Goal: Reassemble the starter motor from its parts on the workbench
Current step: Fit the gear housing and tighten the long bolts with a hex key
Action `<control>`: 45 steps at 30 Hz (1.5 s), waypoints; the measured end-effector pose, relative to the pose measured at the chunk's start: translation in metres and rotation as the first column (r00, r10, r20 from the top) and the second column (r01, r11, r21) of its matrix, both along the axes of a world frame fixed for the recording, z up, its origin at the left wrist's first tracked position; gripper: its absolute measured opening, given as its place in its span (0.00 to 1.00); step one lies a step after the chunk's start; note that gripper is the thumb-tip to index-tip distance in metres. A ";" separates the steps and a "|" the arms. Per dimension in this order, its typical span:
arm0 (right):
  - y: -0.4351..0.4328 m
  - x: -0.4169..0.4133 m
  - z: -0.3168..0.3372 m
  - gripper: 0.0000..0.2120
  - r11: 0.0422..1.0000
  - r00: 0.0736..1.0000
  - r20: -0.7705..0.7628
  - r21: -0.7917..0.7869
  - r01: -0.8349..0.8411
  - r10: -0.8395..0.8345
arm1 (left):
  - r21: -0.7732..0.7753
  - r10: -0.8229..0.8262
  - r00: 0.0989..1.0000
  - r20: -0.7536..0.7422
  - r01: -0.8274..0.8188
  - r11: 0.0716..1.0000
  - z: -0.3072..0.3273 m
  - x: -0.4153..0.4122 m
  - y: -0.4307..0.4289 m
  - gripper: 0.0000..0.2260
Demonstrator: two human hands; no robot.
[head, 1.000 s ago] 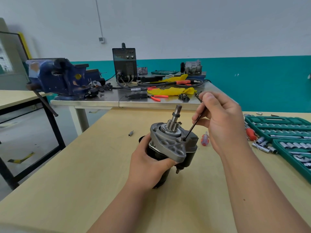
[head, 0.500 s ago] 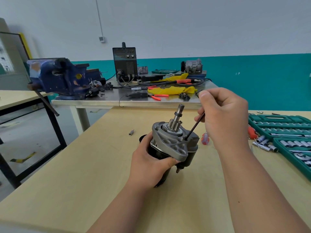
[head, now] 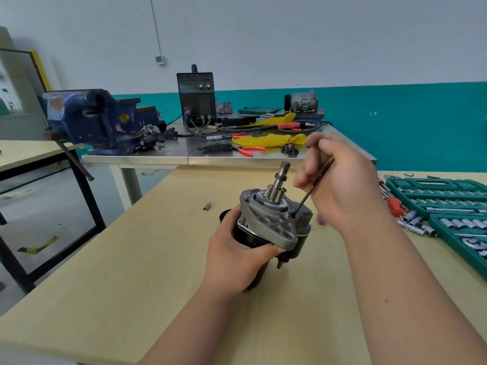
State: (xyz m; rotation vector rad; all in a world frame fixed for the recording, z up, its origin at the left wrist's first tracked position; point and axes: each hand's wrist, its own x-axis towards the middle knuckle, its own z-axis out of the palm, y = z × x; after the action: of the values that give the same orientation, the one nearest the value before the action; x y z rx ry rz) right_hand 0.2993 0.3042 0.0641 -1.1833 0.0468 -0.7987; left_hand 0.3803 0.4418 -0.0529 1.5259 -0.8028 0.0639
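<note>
The motor (head: 271,223) stands on end on the worktop (head: 118,285), near its middle. Its long axis is close to upright but tipped a little to the right, with the shaft (head: 280,180) pointing up. The left hand (head: 234,259) wraps round the black body from the near left side, thumb under the grey flange (head: 283,233), and steadies it.

The right hand (head: 345,188) is up and to the right of the flange, fingers curled round a thin black key (head: 307,195). The key slants down and left, and its tip sits in a hole on the right side of the flange. It seems to be driving a screw there, though no screw head can be made out. The next turn depends on this: the key leans away from the motor's axis, so the tip could cam out unless the key is lined up with the hole. The shaft is just left of the knuckles and limits the swing that way.

The worktop to the left and front is bare apart from a small bit (head: 207,206). To the right, near the forearm, lie loose sockets (head: 416,222) and a green case (head: 432,183).
</note>
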 end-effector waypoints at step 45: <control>0.001 -0.001 -0.024 0.12 0.849 0.948 0.317 0.503 -0.164 -0.005 | -0.046 -0.075 0.997 0.033 0.077 0.996 0.001 -0.005 0.002 0.28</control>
State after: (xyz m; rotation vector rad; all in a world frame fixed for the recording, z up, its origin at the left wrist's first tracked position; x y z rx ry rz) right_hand 0.2983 0.3052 0.0404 -0.5275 -0.0416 -0.8204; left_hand 0.3758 0.4434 -0.0520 1.4511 -0.8777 0.0499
